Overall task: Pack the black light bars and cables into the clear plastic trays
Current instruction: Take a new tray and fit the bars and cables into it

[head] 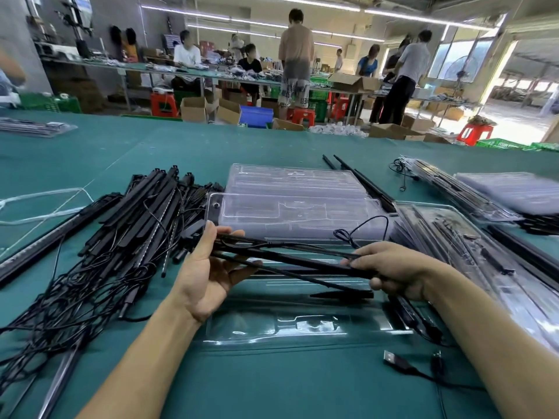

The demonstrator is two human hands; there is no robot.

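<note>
A bundle of black light bars (290, 261) with thin cables hangs level above the green table, held at both ends. My left hand (208, 267) grips its left end, thumb over the top and palm up. My right hand (390, 267) holds the right end with curled fingers. Under the bundle lies an open clear plastic tray (272, 325) with nothing in its slots. A USB plug (396, 361) on a black cable lies on the table by my right forearm.
A big heap of loose black bars and tangled cables (127, 237) covers the left of the table. Stacked clear trays (290, 204) stand behind the bundle. Packed trays (472, 255) lie at the right, more at the far right (514, 192). People work at benches behind.
</note>
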